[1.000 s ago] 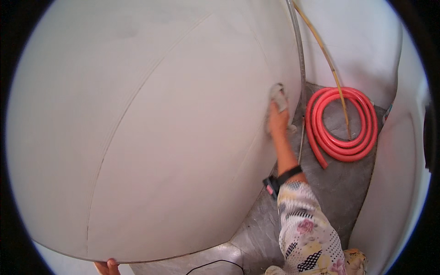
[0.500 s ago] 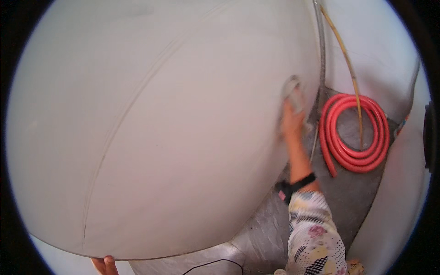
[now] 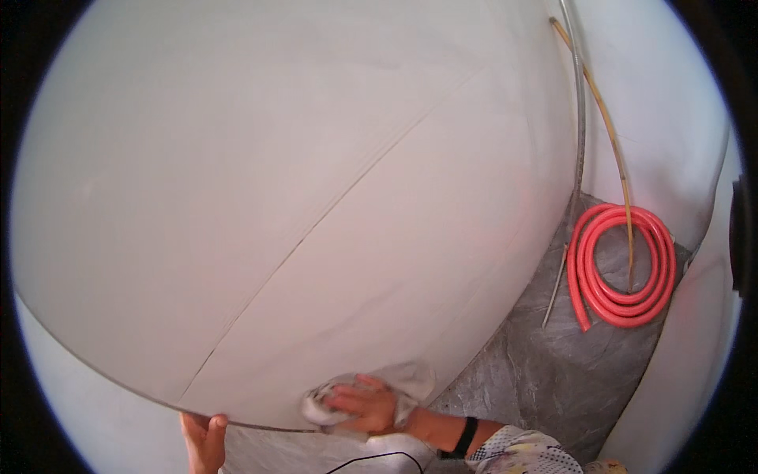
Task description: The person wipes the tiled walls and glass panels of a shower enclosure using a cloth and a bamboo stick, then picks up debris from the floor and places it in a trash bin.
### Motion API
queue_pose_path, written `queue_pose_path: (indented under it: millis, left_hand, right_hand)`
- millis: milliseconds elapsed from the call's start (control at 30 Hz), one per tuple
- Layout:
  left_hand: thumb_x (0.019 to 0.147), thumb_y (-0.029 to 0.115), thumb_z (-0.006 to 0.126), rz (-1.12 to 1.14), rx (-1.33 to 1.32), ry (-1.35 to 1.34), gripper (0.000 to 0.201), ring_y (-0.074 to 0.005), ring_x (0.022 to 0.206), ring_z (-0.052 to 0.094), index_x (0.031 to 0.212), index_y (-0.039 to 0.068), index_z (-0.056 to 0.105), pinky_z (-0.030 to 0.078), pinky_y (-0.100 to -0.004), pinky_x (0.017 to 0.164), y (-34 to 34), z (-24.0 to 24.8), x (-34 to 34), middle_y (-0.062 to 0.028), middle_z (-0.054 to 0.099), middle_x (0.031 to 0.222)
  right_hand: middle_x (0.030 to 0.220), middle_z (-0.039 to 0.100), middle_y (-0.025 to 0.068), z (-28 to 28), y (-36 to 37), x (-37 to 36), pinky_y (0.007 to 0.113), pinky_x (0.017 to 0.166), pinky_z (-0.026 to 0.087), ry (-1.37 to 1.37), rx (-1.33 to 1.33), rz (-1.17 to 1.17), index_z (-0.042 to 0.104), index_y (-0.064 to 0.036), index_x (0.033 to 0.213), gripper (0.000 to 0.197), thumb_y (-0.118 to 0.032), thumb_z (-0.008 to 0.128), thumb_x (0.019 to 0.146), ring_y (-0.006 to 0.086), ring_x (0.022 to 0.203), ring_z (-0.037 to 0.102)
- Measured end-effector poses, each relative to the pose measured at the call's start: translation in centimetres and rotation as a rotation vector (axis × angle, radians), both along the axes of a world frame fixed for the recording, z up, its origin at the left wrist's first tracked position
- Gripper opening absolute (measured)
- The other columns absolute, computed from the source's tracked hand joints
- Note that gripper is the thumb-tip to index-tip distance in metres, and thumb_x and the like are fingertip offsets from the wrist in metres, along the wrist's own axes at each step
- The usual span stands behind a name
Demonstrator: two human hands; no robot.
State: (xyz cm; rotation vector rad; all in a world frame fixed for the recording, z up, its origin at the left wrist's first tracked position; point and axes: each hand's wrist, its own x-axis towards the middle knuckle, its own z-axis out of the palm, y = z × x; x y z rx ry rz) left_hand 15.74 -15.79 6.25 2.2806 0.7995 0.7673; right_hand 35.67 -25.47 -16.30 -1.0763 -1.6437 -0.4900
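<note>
A large, pale grey-white panel point(image 3: 332, 182) with a thin seam running slantwise across it fills most of the view. Its near edge is gripped by my left hand point(image 3: 204, 442), the thumb and fingers closed over the rim. My right hand point(image 3: 371, 407) presses a crumpled whitish cloth point(image 3: 414, 379) against the panel close to that same edge. The cloth bunches around the fingers and partly hides them. On my right wrist is a black band point(image 3: 468, 434), below a patterned sleeve point(image 3: 525, 452).
A coiled red hose point(image 3: 580, 272) lies on the grey marbled floor point(image 3: 513, 363) at the right. A thin bamboo-like stick point(image 3: 608, 118) leans across it, with a grey flexible pipe point(image 3: 580, 103) near the white wall point(image 3: 671, 118). A dark cord point(image 3: 379, 457) curves near the bottom.
My right hand has swept the cloth from the panel's right side toward me, down to the near edge. The left hand still grips the rim. The view has shifted, so the seam sits differently.
</note>
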Motion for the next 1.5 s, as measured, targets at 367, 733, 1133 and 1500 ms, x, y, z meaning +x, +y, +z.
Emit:
queue_pose_path:
  millis: [367, 733, 1133, 1500]
  left_hand:
    - [0.088, 0.035, 0.061, -0.168, 0.000, -0.138, 0.063, -0.0180, 0.100, 0.052, 0.125, -0.008, 0.033, 0.043, -0.0327, 0.088, 0.7, -2.1, -1.6, -0.0125, 0.054, 0.111]
    - [0.092, 0.026, 0.055, -0.288, -0.026, -0.227, 0.057, -0.0177, 0.100, 0.055, 0.130, -0.008, 0.030, 0.046, -0.0309, 0.086, 0.2, -2.3, -4.0, -0.0134, 0.055, 0.112]
    - [0.090, 0.026, 0.057, -0.337, -0.044, -0.205, 0.065, -0.0243, 0.108, 0.056, 0.136, -0.006, 0.024, 0.052, -0.0344, 0.083, 0.7, -1.4, -3.6, -0.0198, 0.053, 0.120]
    - [0.088, 0.017, 0.060, -0.375, -0.075, -0.253, 0.072, -0.0306, 0.121, 0.045, 0.141, -0.004, 0.016, 0.054, -0.0379, 0.083, 0.2, -0.2, -3.4, -0.0244, 0.035, 0.138]
  right_hand:
    - [0.128, 0.051, 0.0161, 13.7, 0.8, 8.0, 0.047, 0.102, 0.029, 0.057, 0.408, -0.535, 0.055, -0.0068, 0.121, 0.042, -0.023, 0.057, 0.083, 0.0315, 0.119, 0.047]
    - [0.117, 0.057, 0.0158, 12.2, -2.6, 18.3, 0.042, 0.093, 0.040, 0.151, 0.540, -0.812, 0.053, -0.0010, 0.120, 0.042, -0.021, 0.056, 0.084, 0.0283, 0.107, 0.054]
    - [0.112, 0.056, 0.0148, 12.6, -1.3, 8.9, 0.042, 0.099, 0.034, 0.259, 0.146, -0.828, 0.050, 0.0005, 0.116, 0.038, -0.004, 0.061, 0.079, 0.0287, 0.111, 0.050]
    - [0.113, 0.052, 0.0142, 17.2, -2.9, 5.8, 0.035, 0.098, 0.034, 0.361, 0.258, -0.671, 0.047, -0.0011, 0.119, 0.039, 0.000, 0.060, 0.082, 0.0225, 0.112, 0.047]
